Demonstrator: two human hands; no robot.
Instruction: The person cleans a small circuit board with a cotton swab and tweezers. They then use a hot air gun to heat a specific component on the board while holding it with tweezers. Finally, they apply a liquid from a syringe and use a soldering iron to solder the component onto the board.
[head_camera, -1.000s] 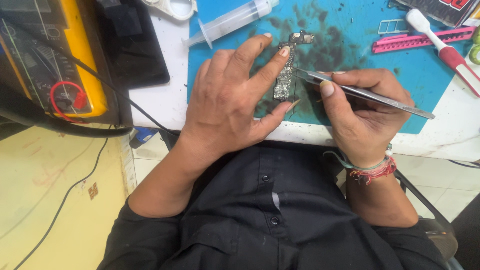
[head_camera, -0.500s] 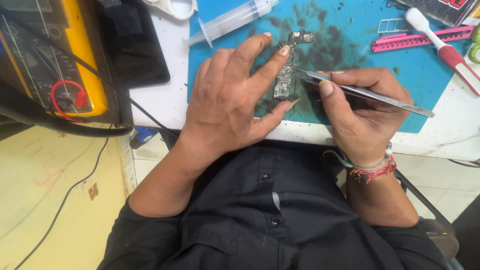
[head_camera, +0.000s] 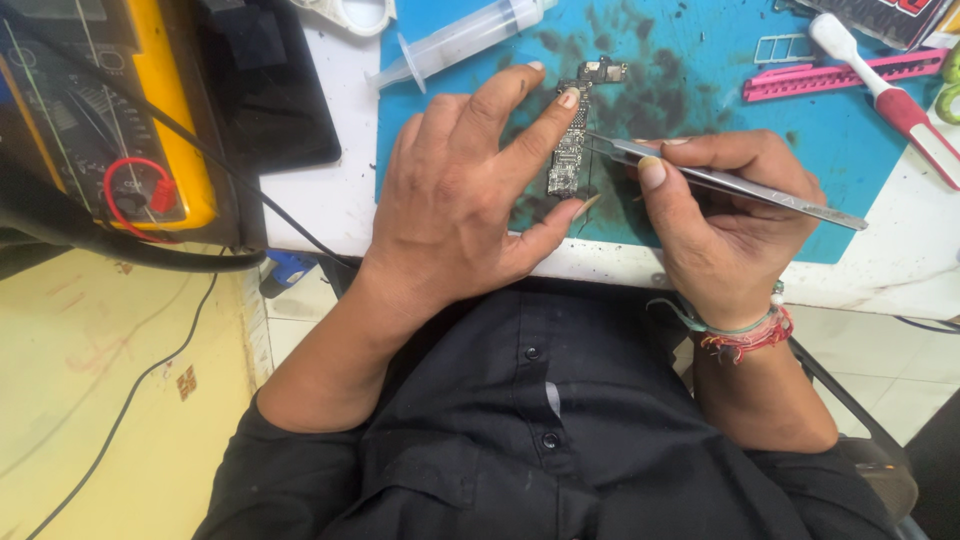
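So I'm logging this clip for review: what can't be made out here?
- Head view: circuit board parts, too small.
- Tweezer tips at the board: contact unclear.
- Left hand covers the mat beneath.
- Meter cut by the left edge.

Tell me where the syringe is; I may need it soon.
In the head view, the syringe lies at the top, across the upper left edge of the blue mat, beyond the left hand.
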